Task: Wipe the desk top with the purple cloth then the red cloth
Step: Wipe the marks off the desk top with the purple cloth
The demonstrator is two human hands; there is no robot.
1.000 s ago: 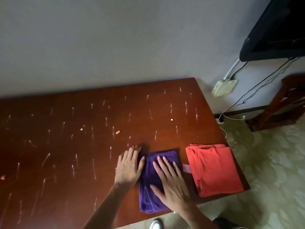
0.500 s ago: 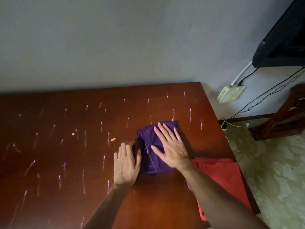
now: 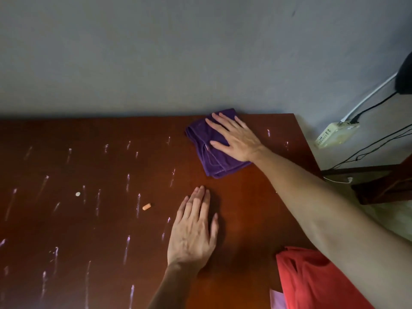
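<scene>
The folded purple cloth (image 3: 213,157) lies at the far edge of the brown desk top (image 3: 89,219), touching the wall. My right hand (image 3: 236,139) presses flat on it with straight, spread fingers, arm stretched across the desk. My left hand (image 3: 194,230) rests flat on the bare wood nearer to me, fingers straight. The folded red cloth (image 3: 312,282) sits at the near right corner, partly under my right forearm. White chalk-like streaks (image 3: 128,246) cover the desk's left and middle; the strip between the cloths shows none.
A small orange bit (image 3: 146,206) and a white bit (image 3: 77,194) lie on the desk left of my left hand. The grey wall (image 3: 200,52) bounds the far edge. A power strip (image 3: 336,134) with cables hangs right of the desk; dark wooden furniture (image 3: 383,186) stands beyond.
My right hand has pushed the purple cloth from the near edge away to the far edge by the wall. My left hand stayed flat on the desk. The wiped strip has lost its streaks.
</scene>
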